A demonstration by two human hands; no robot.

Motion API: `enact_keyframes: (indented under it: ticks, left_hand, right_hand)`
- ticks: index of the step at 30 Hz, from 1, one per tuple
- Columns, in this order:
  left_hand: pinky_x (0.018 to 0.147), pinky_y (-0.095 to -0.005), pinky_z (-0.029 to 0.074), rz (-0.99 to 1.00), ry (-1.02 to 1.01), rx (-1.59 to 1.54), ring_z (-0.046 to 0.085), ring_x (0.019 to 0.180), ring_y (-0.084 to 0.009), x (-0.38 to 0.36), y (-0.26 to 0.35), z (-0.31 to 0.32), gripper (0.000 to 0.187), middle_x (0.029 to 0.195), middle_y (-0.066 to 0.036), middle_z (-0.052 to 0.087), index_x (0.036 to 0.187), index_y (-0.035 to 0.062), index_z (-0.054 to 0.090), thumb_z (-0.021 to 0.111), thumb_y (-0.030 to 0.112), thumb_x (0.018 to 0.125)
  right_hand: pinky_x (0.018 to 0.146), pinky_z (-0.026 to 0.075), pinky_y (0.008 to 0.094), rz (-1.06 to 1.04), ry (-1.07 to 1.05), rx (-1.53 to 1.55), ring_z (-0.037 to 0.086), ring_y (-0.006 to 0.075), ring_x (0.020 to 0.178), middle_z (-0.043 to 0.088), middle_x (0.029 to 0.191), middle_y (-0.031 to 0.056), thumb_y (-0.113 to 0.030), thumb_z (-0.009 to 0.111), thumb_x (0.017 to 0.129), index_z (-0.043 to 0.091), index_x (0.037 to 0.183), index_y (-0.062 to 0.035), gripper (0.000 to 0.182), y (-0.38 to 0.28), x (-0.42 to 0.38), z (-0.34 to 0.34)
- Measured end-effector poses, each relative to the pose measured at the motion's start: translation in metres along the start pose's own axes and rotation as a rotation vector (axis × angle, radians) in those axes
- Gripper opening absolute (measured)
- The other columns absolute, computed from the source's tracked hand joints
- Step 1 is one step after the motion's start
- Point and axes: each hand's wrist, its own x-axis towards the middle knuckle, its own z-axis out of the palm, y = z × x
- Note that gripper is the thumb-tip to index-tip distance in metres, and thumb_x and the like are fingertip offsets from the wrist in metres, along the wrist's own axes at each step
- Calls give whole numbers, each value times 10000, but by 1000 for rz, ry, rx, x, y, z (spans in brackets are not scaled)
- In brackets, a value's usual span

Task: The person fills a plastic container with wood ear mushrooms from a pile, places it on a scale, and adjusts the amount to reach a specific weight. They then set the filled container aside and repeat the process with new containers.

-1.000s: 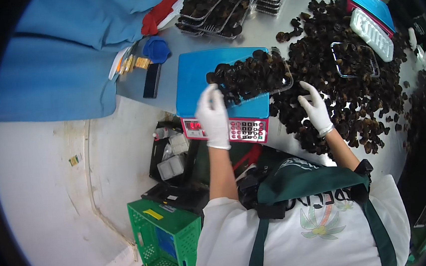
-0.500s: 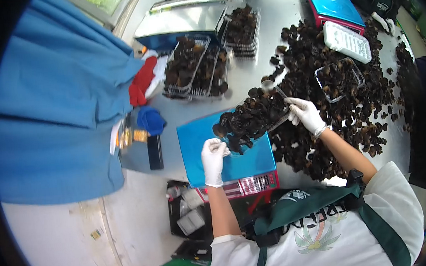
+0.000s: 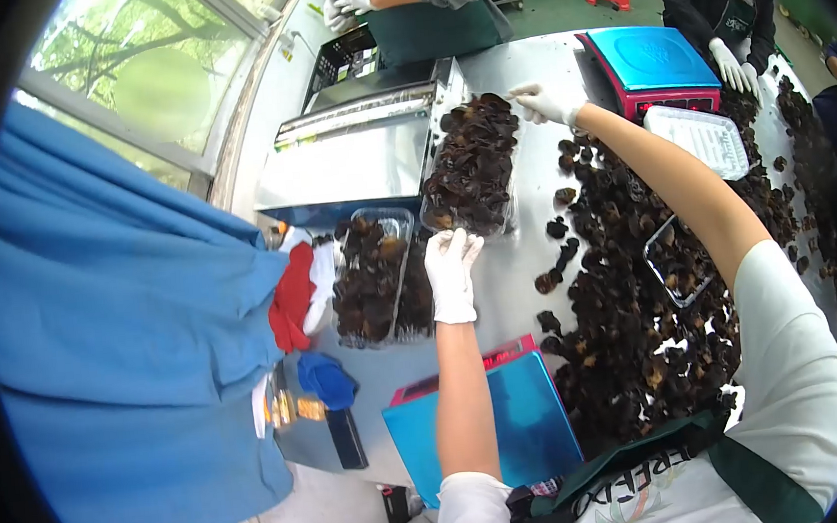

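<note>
A clear plastic tray heaped with dark, curled mushroom-like pieces (image 3: 475,164) rests over the stack beside the wrapping machine. My left hand (image 3: 452,274), in a white glove, pinches its near edge. At its far right corner is my right hand (image 3: 546,106), also gloved, with the fingertips gripping the rim. Other filled trays (image 3: 373,280) stand just left of my left hand. Below my left forearm lies a blue-topped scale (image 3: 524,415) with no tray on it.
Loose dark pieces (image 3: 613,295) cover the table's right side, around a partly buried tray (image 3: 679,261). Beyond are a second scale (image 3: 653,58) and a white tray (image 3: 699,139). The wrapping machine (image 3: 347,164) stands at the left. Two people with gloved hands are across the table.
Both my hands have carried the filled tray from above the near scale, away from me to the stack. The view has tilted up, showing the window and another person's gloved hands.
</note>
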Motion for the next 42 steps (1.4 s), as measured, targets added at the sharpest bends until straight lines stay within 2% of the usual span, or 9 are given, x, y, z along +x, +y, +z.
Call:
enact_keyframes:
  ticks: [16, 20, 23, 28, 32, 33, 35, 39, 42]
  left_hand:
    - [785, -370, 555, -74, 139, 5, 596, 781, -201, 47, -16, -5, 157, 866, -100, 555, 959, 8, 475, 588, 12, 851]
    - [807, -380, 546, -58, 130, -10, 588, 826, -216, 51, -19, -10, 167, 905, -116, 558, 970, -12, 497, 599, 14, 840]
    - [828, -391, 524, -99, 180, 24, 585, 838, -219, 45, -13, -9, 206, 936, -113, 555, 996, -23, 502, 575, 123, 871]
    - [677, -299, 453, 231, 493, 156, 533, 808, -132, -31, -5, 36, 224, 889, -50, 535, 1044, 20, 491, 514, 142, 857]
    - [654, -302, 535, -55, -154, 436, 605, 798, -180, -104, -83, 86, 210, 920, -103, 574, 1069, 24, 505, 546, 80, 871]
    - [658, -314, 544, -179, -325, 330, 616, 777, -197, -110, -120, 78, 252, 952, -118, 583, 1099, 28, 504, 572, 141, 884]
    - [659, -291, 540, -251, -308, 567, 612, 762, -180, -135, -150, 104, 273, 951, -113, 588, 1111, 28, 506, 563, 197, 905]
    - [563, -279, 533, -370, -268, 694, 607, 639, -171, -149, -182, 132, 212, 837, -104, 604, 1044, 13, 512, 538, 178, 913]
    - [552, -281, 532, -331, -309, 613, 608, 634, -176, -151, -200, 140, 185, 836, -113, 606, 1020, 15, 502, 531, 163, 913]
  right_hand:
    - [846, 473, 355, -107, 328, -230, 605, 315, 970, 637, 1044, 156, -276, 563, 837, 614, 1085, -55, 336, 14, 20, 28]
    - [800, 481, 344, -257, 81, 20, 620, 254, 876, 636, 1006, 163, -228, 551, 863, 589, 1106, -27, 317, -12, -128, 7]
    - [717, 489, 252, 31, -327, 276, 581, 107, 812, 622, 936, 66, -188, 481, 942, 536, 1192, 1, 319, -14, -268, -21]
    - [725, 504, 250, 536, -260, 418, 603, 106, 762, 664, 873, 51, -184, 488, 922, 636, 1072, -41, 255, 48, -470, -66]
    - [422, 469, 209, 523, 332, 326, 577, 68, 727, 604, 816, 19, -196, 509, 842, 636, 1036, -55, 271, 87, -501, -116]
    - [535, 500, 219, 525, 483, 211, 561, 64, 740, 595, 839, 21, -178, 488, 863, 616, 1080, -63, 277, 115, -494, -126]
    - [889, 442, 273, 360, 580, 33, 589, 137, 943, 630, 1025, 79, -184, 483, 906, 562, 1168, -50, 305, 134, -465, -143]
    - [886, 455, 312, 159, 714, -82, 594, 216, 988, 613, 1091, 128, -182, 554, 867, 542, 1187, -54, 345, 187, -396, -145]
    - [778, 478, 340, 292, 405, -251, 627, 286, 852, 650, 898, 158, -255, 564, 830, 625, 1031, -48, 295, 185, -371, -155]
